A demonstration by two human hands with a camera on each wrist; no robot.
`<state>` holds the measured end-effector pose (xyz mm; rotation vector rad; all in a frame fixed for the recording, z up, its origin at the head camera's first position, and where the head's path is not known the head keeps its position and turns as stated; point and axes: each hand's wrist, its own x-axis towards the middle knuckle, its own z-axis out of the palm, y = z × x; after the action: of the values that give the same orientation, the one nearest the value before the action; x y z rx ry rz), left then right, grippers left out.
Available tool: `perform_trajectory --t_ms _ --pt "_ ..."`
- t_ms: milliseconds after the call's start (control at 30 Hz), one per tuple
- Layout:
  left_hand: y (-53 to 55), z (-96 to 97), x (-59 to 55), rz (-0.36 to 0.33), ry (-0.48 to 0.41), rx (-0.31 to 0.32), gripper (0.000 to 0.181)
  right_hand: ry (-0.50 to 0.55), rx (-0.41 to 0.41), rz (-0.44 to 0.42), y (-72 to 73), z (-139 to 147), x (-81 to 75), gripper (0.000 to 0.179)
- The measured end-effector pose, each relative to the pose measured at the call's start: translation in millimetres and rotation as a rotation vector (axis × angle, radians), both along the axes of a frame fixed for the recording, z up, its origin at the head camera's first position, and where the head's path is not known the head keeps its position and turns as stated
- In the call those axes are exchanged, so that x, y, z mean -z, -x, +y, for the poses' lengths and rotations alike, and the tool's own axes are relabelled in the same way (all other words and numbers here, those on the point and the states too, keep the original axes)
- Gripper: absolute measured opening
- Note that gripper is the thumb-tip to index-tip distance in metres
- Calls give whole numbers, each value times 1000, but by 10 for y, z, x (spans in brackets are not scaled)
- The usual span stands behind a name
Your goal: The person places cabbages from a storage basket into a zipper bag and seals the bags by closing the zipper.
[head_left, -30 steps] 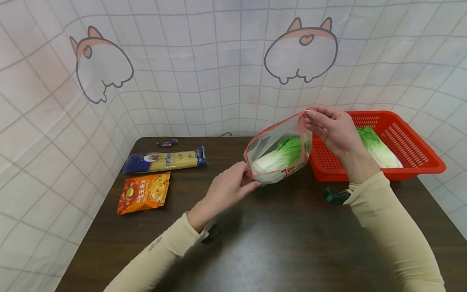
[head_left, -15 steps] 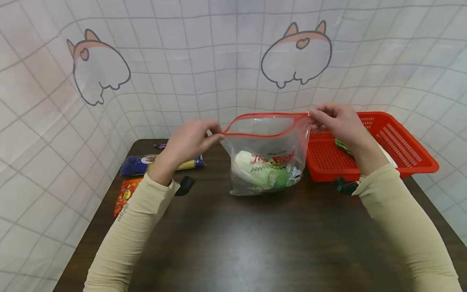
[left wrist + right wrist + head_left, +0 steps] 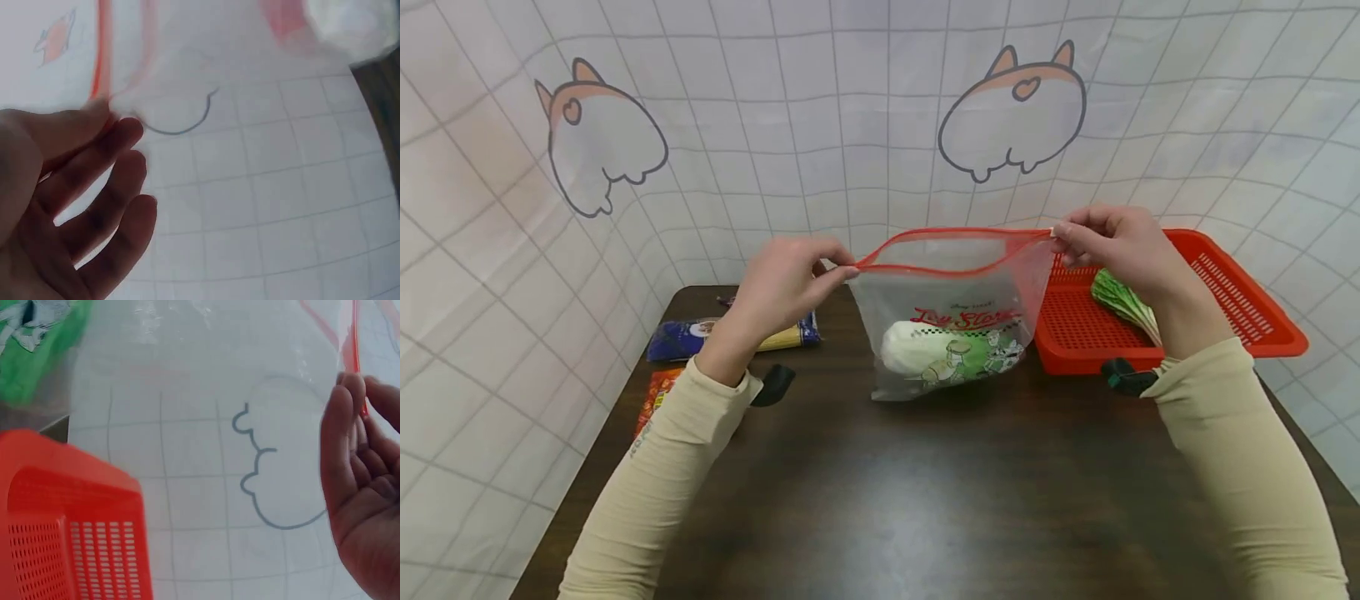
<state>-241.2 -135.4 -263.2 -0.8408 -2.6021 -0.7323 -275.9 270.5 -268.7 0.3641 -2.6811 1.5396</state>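
Observation:
A clear zip bag [image 3: 951,296] with a red seal and printed cartoon figures hangs upright over the table, its mouth gaping. Inside it lies a cabbage [image 3: 917,348], white stem to the left and green leaves to the right. My left hand [image 3: 782,283] pinches the left end of the red seal between thumb and index finger; in the left wrist view the other fingers of that hand [image 3: 81,181] are loosely bent. At the opposite end, my right hand [image 3: 1120,250] pinches the seal's corner; the right wrist view shows its fingertips on the red strip [image 3: 356,356].
At right stands a red plastic basket [image 3: 1262,308] with another leafy vegetable [image 3: 1123,300] in it, partly behind my right hand. A blue and yellow pasta packet [image 3: 681,337] and an orange snack bag [image 3: 658,392] lie at left, partly covered by my left arm. A gridded curtain [image 3: 820,125] hangs behind.
My left hand has gone from the bag's lower rim up and left to the seal's left end. The bag has turned from tilted to upright, and my right hand has shifted slightly right.

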Motion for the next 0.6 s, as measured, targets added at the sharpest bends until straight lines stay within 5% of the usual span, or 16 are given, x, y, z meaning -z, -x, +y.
perform_trajectory --t_ms 133,267,333,433,600 --pt "-24 -7 -36 -45 1 151 9 3 -41 1 22 -9 33 36" --pt "-48 -4 -48 -257 -15 479 6 139 -76 -12 47 -56 107 32" --pt "-52 4 -31 -374 -37 574 7 211 -89 -10 53 -94 143 29" --pt "-35 40 13 -453 -117 545 10 297 -128 -1 60 -160 183 26" --pt "45 183 108 -319 -225 411 18 352 -172 15 53 -280 209 23"
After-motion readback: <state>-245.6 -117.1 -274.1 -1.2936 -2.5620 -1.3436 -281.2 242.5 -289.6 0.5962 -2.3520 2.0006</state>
